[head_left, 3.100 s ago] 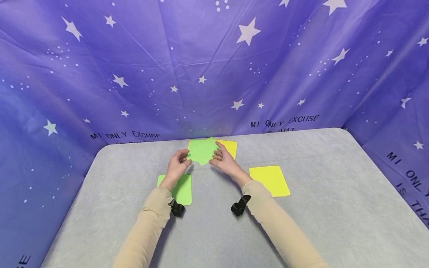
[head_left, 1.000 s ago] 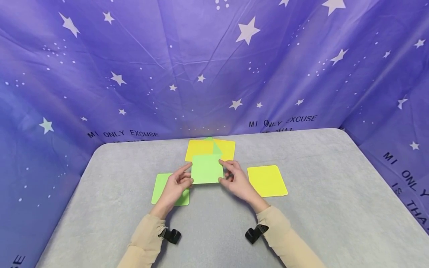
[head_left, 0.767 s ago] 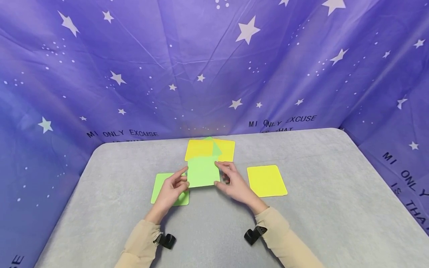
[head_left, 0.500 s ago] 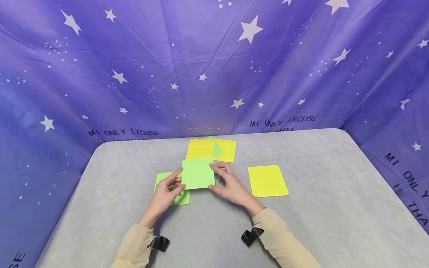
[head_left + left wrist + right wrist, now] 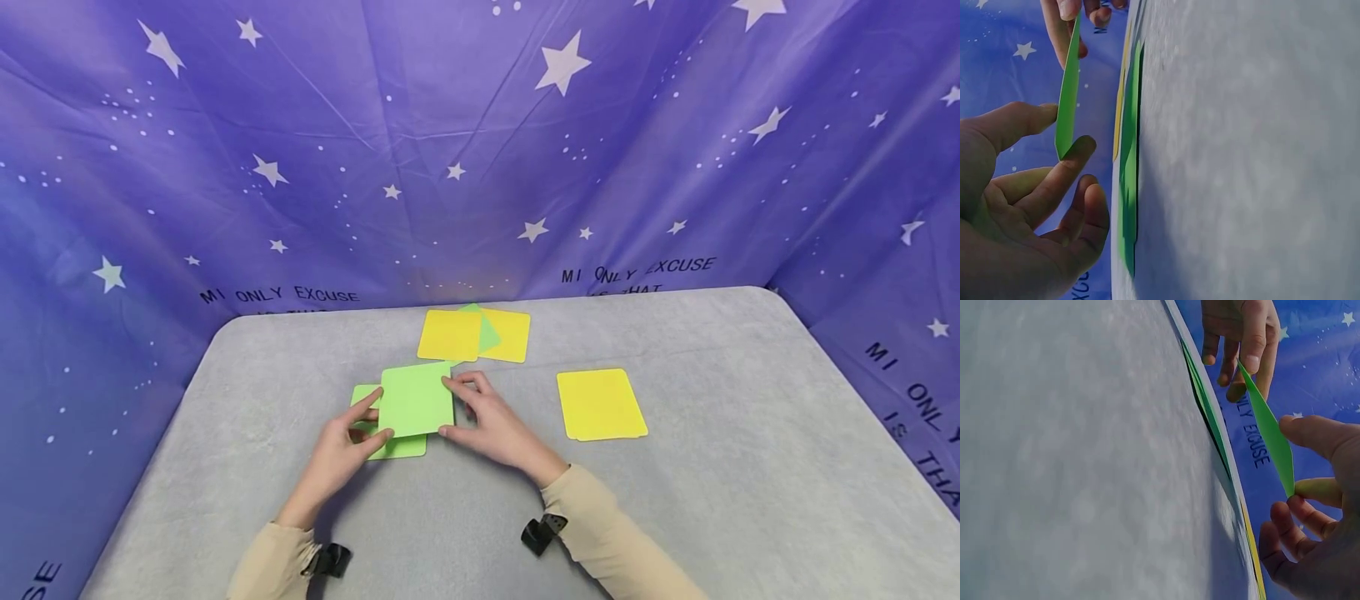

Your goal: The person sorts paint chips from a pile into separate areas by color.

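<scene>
Between my two hands a light green square card (image 5: 417, 400) is held up level. My left hand (image 5: 337, 450) pinches its left edge between thumb and fingers; my right hand (image 5: 487, 423) does the same at the right edge. Both wrist views show the card (image 5: 1067, 94) edge-on and clear of the table, above a green stack. In the head view it overlaps that flat stack of green square cards (image 5: 403, 448), hiding much of it. The right wrist view has the left thumb (image 5: 1252, 344) on the card's far end.
At the table's back edge lie two yellow cards (image 5: 448, 335) with a green card (image 5: 489, 332) partly between them. A stack of yellow square cards (image 5: 602, 406) lies to the right on the grey table (image 5: 720, 467). A purple star-patterned curtain (image 5: 480, 150) hangs around the table.
Both hands have carried the green card from over the back cards toward the front left, above the green stack. The back cards show again; the yellow stack stays put.
</scene>
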Demonstrator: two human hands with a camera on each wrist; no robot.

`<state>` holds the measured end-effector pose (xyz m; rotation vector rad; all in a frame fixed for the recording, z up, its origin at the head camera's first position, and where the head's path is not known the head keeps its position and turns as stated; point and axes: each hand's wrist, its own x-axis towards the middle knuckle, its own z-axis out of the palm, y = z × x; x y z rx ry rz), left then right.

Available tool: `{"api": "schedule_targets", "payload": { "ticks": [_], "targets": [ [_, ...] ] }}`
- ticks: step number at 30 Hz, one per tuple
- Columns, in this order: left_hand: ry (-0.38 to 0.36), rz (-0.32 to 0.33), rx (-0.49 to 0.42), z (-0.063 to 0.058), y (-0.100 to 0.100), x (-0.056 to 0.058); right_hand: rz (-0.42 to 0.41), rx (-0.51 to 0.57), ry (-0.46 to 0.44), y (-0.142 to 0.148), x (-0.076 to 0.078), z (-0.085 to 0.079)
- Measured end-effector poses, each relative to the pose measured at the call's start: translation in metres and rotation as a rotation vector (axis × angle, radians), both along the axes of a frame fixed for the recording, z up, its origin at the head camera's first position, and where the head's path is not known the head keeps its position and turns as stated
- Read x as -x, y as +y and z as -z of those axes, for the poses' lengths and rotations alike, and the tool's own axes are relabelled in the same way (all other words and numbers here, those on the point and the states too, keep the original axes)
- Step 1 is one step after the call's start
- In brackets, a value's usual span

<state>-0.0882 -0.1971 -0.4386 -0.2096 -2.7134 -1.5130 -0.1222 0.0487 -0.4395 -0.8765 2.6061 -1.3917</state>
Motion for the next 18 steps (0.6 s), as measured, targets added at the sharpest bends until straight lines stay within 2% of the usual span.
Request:
{"api": "schedule_targets", "payload": {
  "ticks": [8,18],
  "targets": [
    [0.006,0.014,0.089,-0.001,-0.016,-0.008,-0.015,-0.033,0.022,-0.015,-0.005,0.001],
    [-0.024,0.001,0.123,-0.004,-0.03,-0.017,-0.031,-0.06,0.005,-0.03,-0.013,0.001]
  ]
}}
